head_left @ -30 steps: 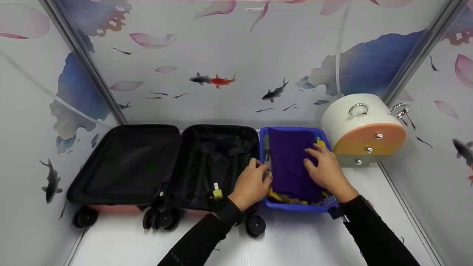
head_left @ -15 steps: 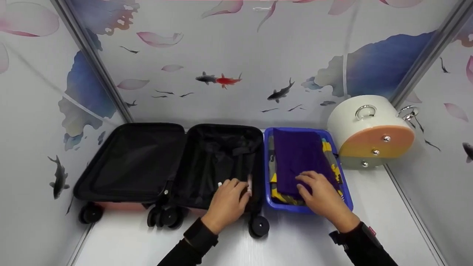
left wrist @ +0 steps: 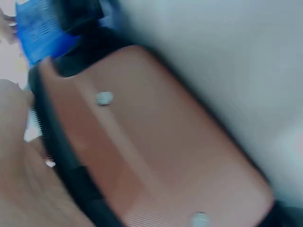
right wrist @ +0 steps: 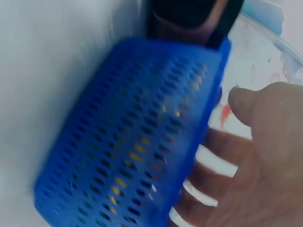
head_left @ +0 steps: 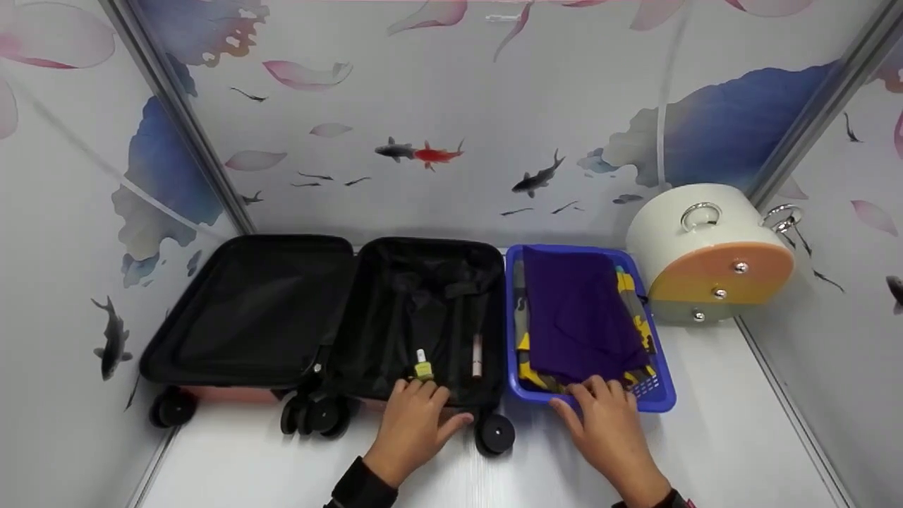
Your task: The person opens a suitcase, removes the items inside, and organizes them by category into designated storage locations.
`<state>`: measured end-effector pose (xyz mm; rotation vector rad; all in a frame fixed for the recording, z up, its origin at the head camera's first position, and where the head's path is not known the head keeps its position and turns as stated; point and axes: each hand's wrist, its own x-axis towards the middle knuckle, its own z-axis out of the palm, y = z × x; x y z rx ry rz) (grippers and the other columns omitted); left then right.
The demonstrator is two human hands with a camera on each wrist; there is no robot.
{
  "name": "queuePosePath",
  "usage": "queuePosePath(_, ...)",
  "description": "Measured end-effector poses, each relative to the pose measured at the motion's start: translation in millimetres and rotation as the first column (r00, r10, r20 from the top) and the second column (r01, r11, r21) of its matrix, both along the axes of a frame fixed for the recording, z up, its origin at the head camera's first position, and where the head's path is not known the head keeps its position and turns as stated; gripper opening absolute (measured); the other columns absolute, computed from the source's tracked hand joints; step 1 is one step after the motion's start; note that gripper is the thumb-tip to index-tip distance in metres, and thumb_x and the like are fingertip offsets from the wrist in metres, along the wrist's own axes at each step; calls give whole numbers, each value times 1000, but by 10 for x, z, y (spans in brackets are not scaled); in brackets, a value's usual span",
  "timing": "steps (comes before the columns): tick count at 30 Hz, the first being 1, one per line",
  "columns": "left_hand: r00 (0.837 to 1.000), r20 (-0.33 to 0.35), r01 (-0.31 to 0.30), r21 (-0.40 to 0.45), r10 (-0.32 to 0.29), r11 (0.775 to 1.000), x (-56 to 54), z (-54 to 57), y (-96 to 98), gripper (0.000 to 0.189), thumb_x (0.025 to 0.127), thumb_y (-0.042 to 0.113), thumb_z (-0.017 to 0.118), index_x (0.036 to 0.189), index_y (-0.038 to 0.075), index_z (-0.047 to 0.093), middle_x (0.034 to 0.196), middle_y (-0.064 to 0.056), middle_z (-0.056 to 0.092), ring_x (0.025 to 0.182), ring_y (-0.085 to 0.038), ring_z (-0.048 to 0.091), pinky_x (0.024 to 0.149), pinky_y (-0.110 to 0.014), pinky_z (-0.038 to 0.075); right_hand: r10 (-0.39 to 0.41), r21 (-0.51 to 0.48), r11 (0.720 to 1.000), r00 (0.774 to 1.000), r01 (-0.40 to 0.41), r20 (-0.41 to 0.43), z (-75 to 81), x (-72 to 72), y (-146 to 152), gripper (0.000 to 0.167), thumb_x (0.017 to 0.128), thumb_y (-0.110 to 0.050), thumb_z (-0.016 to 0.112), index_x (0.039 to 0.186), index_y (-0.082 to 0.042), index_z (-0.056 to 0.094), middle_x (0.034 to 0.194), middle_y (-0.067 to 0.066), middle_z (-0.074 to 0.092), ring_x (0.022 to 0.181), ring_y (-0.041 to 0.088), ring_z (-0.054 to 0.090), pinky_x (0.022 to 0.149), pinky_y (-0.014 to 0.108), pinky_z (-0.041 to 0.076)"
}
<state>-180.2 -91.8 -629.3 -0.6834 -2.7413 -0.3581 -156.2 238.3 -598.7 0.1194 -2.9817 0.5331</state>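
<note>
"Both hands first: what do they hold on your feed?"

"Nothing that I can see. The left hand (head_left: 410, 427) lies relaxed at the near rim of the suitcase's right half (head_left: 381, 317), fingers loosely bent, thumb out to the side. The right hand (head_left: 607, 427) is just as loose, its fingertips over the near rim of the blue basket (head_left: 532, 396). Whether either one actually touches, I can't tell."

"And inside that suitcase half?"

"I have a yellow-green bottle (head_left: 423, 370) with a white cap, just beyond the left fingertips, and a slim pink tube (head_left: 477, 358) to its right, near the side wall. Both lie on black lining. My left wrist camera gives me the pink shell (left wrist: 142, 127) from outside, blurred."

"The basket?"

"Just beside the suitcase, on the right. A purple cloth (head_left: 582, 310) lies on top, over yellow-and-grey patterned fabric (head_left: 636, 310) showing along its edges."

"Farther back?"

"I see a rounded white cabinet (head_left: 677, 219) with an orange, yellow and grey-green front, by the basket's far right corner."
</note>
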Motion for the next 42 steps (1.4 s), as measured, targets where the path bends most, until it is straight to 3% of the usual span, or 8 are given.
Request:
queuePosePath(5, 994, -102, -36, -22, 34, 999, 2, -132, 35, 46, 93, 60, 82, 104, 17, 67, 93, -1, 74, 87, -22, 68, 84, -41, 46, 27, 36, 999, 996, -24, -83, -291, -39, 3, 41, 103, -53, 74, 121, -15, 76, 113, 9, 63, 109, 34, 55, 104, 61, 40)
queuePosePath(9, 986, -140, -89, -15, 86, 996, 9, -187, 82, 49, 86, 57, 89, 101, 16, 66, 95, 0, 73, 88, -22, 68, 82, -38, 43, 39, 51, 998, 992, -33, -123, -365, -46, 20, 41, 101, -53, 78, 118, -16, 75, 110, 8, 61, 106, 32, 54, 102, 59, 39)
queuePosePath(15, 983, -118, -141, 20, 143, 990, 27, -180, 105, 50, 81, 54, 94, 101, 15, 70, 98, -3, 71, 89, -23, 69, 80, -38, 40, 37, 29, 999, 995, -35, -87, -326, -74, -13, 47, 106, -59, 66, 120, -15, 75, 108, 7, 58, 107, 31, 51, 103, 58, 36)
queuePosePath(20, 982, -120, -141, 29, 144, 990, 32, -158, 124, 49, 80, 52, 95, 100, 15, 71, 97, -3, 72, 89, -23, 70, 80, -38, 41, 46, 33, 999, 991, -42, -129, -290, -137, 2, 43, 105, -54, 70, 116, -13, 74, 106, 8, 57, 105, 32, 51, 101, 57, 36)
queuePosePath(34, 982, -120, -143, 37, 147, 989, 26, -145, 112, 46, 78, 47, 98, 100, 15, 73, 97, -2, 71, 91, -24, 71, 80, -40, 43, 88, 1, 996, 975, -90, -205, -296, -553, 45, 41, 105, -49, 73, 114, -9, 74, 103, 11, 57, 101, 33, 50, 94, 54, 34)
queuePosePath(42, 984, -115, -132, 43, 137, 990, 44, -160, 126, 46, 79, 47, 97, 100, 14, 72, 97, -3, 70, 91, -23, 70, 81, -39, 43, 88, -7, 996, 984, -90, -157, -284, -817, 93, 47, 107, -52, 70, 120, -7, 74, 106, 14, 58, 104, 36, 51, 99, 57, 33)
